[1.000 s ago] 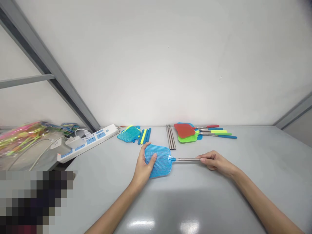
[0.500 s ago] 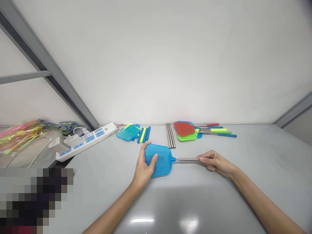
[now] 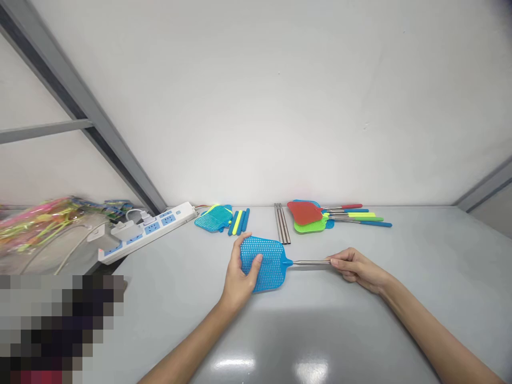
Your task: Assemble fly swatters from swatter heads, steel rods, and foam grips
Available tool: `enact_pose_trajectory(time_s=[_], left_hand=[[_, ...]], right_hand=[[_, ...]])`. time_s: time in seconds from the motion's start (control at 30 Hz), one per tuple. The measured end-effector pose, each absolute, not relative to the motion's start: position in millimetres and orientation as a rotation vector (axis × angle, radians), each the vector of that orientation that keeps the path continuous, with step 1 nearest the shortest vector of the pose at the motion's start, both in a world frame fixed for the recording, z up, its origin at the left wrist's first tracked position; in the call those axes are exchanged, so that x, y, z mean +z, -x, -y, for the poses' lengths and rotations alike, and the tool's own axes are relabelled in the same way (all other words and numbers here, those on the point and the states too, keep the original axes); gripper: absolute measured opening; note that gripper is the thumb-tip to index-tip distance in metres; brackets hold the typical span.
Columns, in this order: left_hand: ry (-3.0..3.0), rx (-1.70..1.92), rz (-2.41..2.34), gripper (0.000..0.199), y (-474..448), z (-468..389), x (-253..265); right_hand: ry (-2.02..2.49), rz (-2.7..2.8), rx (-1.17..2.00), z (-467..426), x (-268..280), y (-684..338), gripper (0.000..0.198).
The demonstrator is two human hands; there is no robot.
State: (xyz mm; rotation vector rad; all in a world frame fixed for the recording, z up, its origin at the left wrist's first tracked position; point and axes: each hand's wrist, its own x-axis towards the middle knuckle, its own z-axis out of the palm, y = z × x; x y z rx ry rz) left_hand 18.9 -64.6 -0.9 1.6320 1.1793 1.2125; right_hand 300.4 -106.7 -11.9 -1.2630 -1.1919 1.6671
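My left hand (image 3: 242, 272) grips a blue perforated fly swatter head (image 3: 270, 264), thumb on top and fingers around its far edge and underneath. A metal rod (image 3: 310, 262) runs from the head's neck toward the right. My right hand (image 3: 356, 268) pinches the far end of that rod between thumb and fingers, hiding the tip. Behind the swatter lie several bare metal rods (image 3: 282, 224), side by side. Further left are blue and yellow handle sleeves (image 3: 239, 222) and a stack of loose blue and yellow swatter heads (image 3: 215, 218).
A pile of swatters with handles, topped by a red one (image 3: 306, 213), lies at the back right. At left stand a white power strip (image 3: 148, 232) with plugs and cables and a plastic bag (image 3: 40, 221) of colourful items. A wall (image 3: 280, 106) rises behind the table.
The whole view has shifted slightly, so everything appears a little further right. Both hands keep the same hold on the swatter head and rod.
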Motion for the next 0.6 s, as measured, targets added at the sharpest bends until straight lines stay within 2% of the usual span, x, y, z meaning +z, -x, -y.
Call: enact_pose_trajectory(time_s=[0.6], left_hand=[[-1.499, 1.137, -1.135, 0.049, -14.2, 50.4, 2.0]], right_hand=[[1.261, 1.202, 1.685, 105.6, -6.5, -296.1, 0.035]])
